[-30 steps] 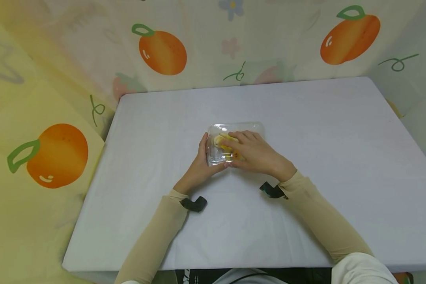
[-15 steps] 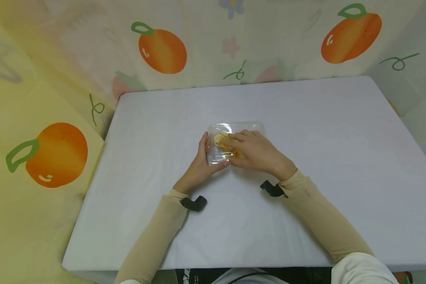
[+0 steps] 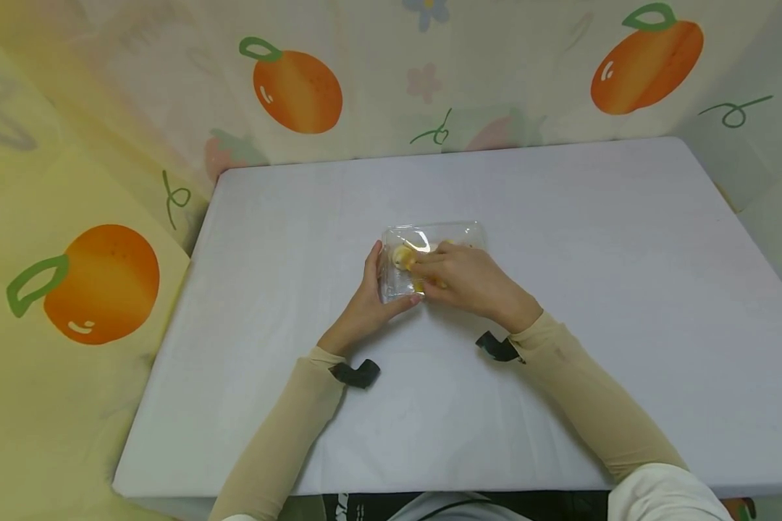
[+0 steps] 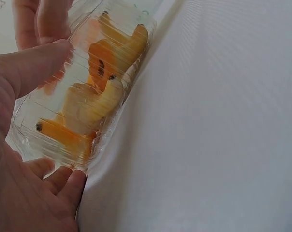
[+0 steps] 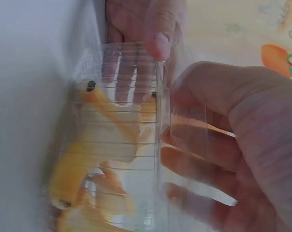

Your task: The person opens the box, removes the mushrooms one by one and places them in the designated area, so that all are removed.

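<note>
Steadying a clear box (image 3: 452,230) on the table (image 3: 658,275), the left hand (image 3: 365,297) appeared in the head view at the box's eight o'clock, its fingers along the left side and its thumb at the near edge, so that it held that corner. The right hand (image 3: 469,278) reached across from four o'clock, its fingers bent and close together. A yellow piece (image 3: 401,257) lay inside the box at nine o'clock, just beside those fingertips; whether they pinched anything could not be told.

In the left wrist view, the box slanted between the left thumb and fingers, its upper end toward one o'clock. Several yellow pieces with dark ends showed through the ribbed plastic.

In the right wrist view, the right thumb bent close by the box's wall, pointing toward nine o'clock, and the other fingers showed blurred through plastic. Yellow pieces ran from ten o'clock down to seven.

The step in hand seemed to be handling the pieces in the held box. The next move likely called for a steady left grip and careful right fingertips that spared the thin plastic.
</note>
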Action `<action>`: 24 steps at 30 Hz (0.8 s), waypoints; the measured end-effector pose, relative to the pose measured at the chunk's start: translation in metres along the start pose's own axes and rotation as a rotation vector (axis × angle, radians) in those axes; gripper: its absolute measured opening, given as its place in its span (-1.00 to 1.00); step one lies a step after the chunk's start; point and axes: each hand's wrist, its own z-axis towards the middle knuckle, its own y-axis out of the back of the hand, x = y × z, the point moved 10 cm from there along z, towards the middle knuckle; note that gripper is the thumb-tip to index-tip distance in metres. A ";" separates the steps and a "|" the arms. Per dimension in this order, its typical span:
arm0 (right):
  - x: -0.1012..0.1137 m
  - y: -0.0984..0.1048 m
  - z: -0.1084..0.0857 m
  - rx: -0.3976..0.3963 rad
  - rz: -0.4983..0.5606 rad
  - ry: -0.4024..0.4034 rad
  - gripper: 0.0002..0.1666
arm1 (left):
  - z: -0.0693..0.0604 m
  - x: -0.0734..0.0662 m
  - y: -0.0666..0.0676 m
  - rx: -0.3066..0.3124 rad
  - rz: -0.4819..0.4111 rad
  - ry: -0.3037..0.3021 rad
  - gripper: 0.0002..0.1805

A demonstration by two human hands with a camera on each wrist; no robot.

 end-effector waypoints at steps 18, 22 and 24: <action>-0.005 0.006 -0.002 0.022 0.064 -0.033 -0.55 | -0.001 -0.001 0.000 -0.001 -0.035 -0.004 0.25; -0.008 0.007 -0.002 0.015 0.084 -0.046 -0.54 | 0.000 -0.002 -0.001 0.013 -0.039 -0.020 0.06; -0.008 0.008 -0.002 0.013 0.090 -0.053 -0.53 | 0.000 -0.002 -0.001 0.020 -0.030 -0.019 -0.02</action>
